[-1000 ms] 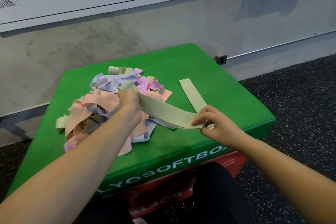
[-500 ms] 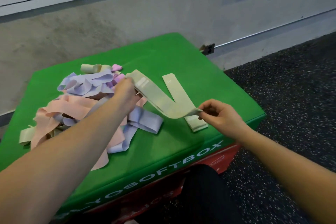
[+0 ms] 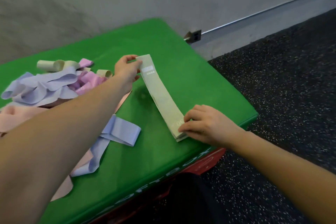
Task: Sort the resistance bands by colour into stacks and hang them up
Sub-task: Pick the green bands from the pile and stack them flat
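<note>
Holding a pale green band at both ends, the hands lay it down in the middle of the frame on the green box. The left hand pinches the far end. The right hand pinches the near end, low and right of the middle. There seems to be another band under it. If one hand lets go too soon, the stretchy band could curl and the stack could go crooked. The mixed pile at the left is partly hidden by the left arm. No hook shows.
</note>
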### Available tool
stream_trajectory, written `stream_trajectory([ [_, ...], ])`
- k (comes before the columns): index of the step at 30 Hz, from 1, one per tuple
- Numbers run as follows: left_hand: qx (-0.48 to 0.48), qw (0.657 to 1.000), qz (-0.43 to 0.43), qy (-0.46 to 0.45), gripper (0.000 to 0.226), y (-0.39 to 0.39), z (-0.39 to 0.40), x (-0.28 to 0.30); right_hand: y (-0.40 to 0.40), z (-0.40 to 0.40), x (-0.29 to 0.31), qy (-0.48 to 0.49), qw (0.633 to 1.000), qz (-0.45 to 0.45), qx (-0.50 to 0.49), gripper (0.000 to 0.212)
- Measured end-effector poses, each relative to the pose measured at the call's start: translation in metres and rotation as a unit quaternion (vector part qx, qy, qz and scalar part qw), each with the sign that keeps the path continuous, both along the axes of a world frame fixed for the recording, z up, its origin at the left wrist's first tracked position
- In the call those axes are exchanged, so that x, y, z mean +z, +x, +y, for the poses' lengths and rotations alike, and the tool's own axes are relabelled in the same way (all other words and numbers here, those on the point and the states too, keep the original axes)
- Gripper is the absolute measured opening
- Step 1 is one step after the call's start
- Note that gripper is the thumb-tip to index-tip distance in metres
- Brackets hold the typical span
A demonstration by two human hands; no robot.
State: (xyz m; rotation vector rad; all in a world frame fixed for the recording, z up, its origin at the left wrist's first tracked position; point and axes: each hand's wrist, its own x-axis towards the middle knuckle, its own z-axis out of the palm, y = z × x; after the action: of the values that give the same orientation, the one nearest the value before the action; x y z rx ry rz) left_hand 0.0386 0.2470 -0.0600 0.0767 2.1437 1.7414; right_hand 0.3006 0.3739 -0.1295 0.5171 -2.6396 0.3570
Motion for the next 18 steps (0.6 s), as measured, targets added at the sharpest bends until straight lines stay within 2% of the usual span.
stream_trajectory([
  [8,-0.013,0.996,0.057,-0.074,0.020,-0.013,0.011,-0.039,-0.001,0.013,-0.019,-0.053,0.996,-0.073,0.020,0.024],
  [13,-0.008,0.990,0.089,-0.109,0.018,-0.019,0.014,-0.057,-0.004,0.014,-0.022,-0.089,0.992,-0.092,0.021,0.021],
  [15,-0.018,0.982,0.115,-0.146,0.023,-0.019,0.017,-0.061,-0.005,0.014,-0.022,-0.099,0.991,-0.089,0.020,0.018],
  [18,-0.056,0.955,0.181,-0.229,0.042,-0.021,0.018,-0.063,-0.003,0.012,-0.024,-0.098,0.992,-0.081,0.025,0.016],
])
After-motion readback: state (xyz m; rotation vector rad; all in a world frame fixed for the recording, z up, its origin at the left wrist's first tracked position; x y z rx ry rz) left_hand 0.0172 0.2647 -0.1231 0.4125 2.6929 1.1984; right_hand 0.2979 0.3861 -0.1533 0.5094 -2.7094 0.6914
